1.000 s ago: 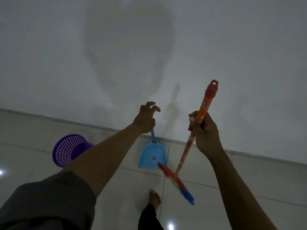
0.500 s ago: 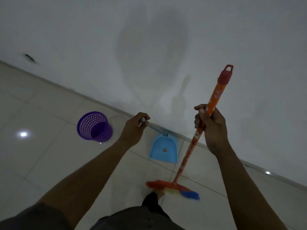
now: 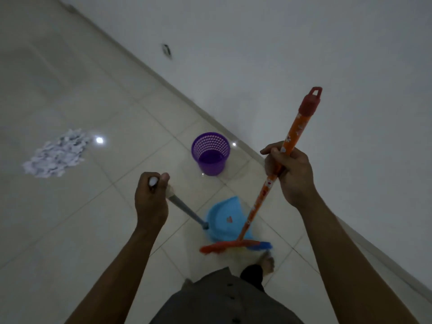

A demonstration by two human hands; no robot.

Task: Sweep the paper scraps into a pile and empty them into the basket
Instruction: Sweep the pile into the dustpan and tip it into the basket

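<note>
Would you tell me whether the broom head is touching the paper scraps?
No, the broom head sits by the blue dustpan, well apart from the paper scraps far to the left.

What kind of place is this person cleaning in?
Probably an indoor room, perhaps in a home: glossy pale floor tiles meet a plain white wall, and a small purple basket stands near a household broom and blue dustpan.
</note>
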